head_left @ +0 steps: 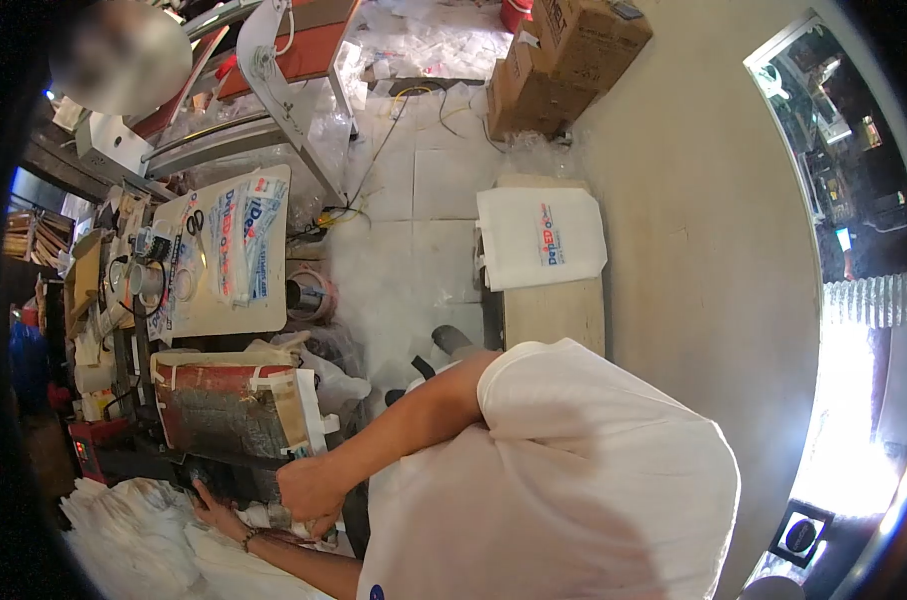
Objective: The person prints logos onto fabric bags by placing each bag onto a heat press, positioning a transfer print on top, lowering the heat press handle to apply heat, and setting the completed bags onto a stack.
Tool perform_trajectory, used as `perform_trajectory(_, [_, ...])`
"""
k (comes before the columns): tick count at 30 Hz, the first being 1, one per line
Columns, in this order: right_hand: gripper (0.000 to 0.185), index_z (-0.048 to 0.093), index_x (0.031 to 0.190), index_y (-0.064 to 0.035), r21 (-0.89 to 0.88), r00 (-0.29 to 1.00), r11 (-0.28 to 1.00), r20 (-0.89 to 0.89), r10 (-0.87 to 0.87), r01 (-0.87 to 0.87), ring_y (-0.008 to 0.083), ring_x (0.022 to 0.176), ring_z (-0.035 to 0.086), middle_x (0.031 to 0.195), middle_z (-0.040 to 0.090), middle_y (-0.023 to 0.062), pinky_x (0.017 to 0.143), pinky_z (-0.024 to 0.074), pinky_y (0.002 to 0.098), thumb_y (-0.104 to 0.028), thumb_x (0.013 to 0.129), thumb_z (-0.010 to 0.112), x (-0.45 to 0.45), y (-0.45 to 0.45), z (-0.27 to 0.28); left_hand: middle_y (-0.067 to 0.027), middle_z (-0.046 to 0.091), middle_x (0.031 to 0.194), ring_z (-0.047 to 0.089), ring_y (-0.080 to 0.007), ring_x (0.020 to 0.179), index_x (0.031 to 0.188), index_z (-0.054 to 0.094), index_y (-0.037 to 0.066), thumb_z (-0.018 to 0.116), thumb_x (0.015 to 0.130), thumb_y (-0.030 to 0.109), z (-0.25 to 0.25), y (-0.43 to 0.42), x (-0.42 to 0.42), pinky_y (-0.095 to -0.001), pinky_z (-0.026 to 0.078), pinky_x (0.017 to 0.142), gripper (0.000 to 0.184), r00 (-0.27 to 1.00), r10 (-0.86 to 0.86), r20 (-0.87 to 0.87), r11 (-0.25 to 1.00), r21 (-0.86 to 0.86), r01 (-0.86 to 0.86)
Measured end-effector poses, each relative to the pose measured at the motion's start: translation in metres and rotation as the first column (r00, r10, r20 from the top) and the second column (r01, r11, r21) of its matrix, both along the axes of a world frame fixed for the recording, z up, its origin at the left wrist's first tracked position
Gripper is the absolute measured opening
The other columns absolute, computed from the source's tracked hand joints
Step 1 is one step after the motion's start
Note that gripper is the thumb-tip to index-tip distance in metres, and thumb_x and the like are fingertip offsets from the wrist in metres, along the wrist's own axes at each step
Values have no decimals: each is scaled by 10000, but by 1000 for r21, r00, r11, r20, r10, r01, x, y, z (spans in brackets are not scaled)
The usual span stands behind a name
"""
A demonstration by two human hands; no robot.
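My right hand (314, 492) is closed, fingers curled downward, beside the lower edge of a taped red and grey machine (224, 410). Whatever it may hold is hidden beneath the fingers. Farther left, my left hand (219, 515) has its fingers apart, close to a dark part under the machine. White cloth or sheet material (139, 530) lies beside and below my left forearm. Above the machine, a pale board (179, 275) carries scissors (195, 222) and printed plastic pieces (244, 240).
A white printed bag (544, 238) lies on a wooden box (554, 320). Cardboard boxes (544, 85) stand at the back, near loose plastic. A bucket (319, 295) and a cable (379, 150) are on the floor. Another person (122, 55) appears at upper left.
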State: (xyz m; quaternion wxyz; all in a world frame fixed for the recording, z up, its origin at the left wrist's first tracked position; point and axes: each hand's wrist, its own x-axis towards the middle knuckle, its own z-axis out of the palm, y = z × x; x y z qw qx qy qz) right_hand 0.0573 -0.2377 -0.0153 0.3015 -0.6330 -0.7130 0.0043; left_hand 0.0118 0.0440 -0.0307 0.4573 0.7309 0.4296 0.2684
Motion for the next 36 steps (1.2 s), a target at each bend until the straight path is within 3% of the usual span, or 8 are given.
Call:
perform_trajectory(14, [570,739,627,-103,49,999,999,37,-7,6,303,561,665,565,653,97,503,464,426,-615,830,593,0,-3,0,-169,470,1377,580,-316,1122,1371,477,-26,661,831,665,24,-28,-2,-427,536,776,897,994,-44,-104,999,14,45])
perform_trajectory(17, [552,732,615,-103,16,1000,1000,17,-4,4,301,556,663,564,652,97,505,470,422,-597,823,597,0,-2,0,-152,446,1397,572,-307,1132,1392,478,-1,655,837,664,31,-38,-1,-420,538,794,885,978,31,-207,990,144,-1])
perform_trajectory(22, [531,727,610,-102,8,999,1000,-38,12,-11,306,552,660,571,654,107,508,477,414,-575,810,592,-2,-3,4,-133,442,1403,578,-290,1116,1397,482,6,687,846,611,28,-23,-3,-395,528,782,843,986,-38,-163,996,70,50])
perform_trajectory(28, [585,729,644,-70,-302,999,953,-46,-15,1,325,640,689,648,683,140,547,493,429,-565,877,523,-2,-10,44,-198,394,1451,491,-312,1212,1354,524,-19,748,808,591,-6,14,-9,-403,505,915,849,993,-45,-107,996,74,53])
perform_trajectory(29, [600,728,646,-72,-307,999,952,-33,-16,5,323,643,691,657,687,137,553,495,437,-573,891,509,-2,-8,43,-194,441,1406,526,-289,1155,1330,559,-1,764,797,578,11,-7,-4,-369,524,870,813,999,-34,23,999,-31,34])
perform_trajectory(31, [652,743,697,-64,-350,999,937,-34,2,-14,323,704,704,719,705,151,602,513,448,-618,912,474,0,-7,44,-163,547,1296,575,-263,1069,1284,594,14,789,787,534,10,-8,-1,-353,554,776,746,995,94,-34,989,115,-89])
perform_trajectory(35, [682,752,724,-55,-383,993,916,-60,105,-120,329,739,712,755,715,170,651,530,454,-634,929,455,5,-10,48,-104,574,1249,549,-215,1077,1240,603,24,789,795,519,26,-25,2,-328,519,800,691,988,130,-86,989,80,-123])
perform_trajectory(36, [663,726,676,-60,-313,997,946,-28,77,-82,337,654,685,661,671,165,610,523,451,-624,923,479,5,-10,43,-170,619,1209,600,-280,1016,1261,601,4,735,781,626,29,-29,0,-386,470,924,797,991,85,-107,983,170,-66])
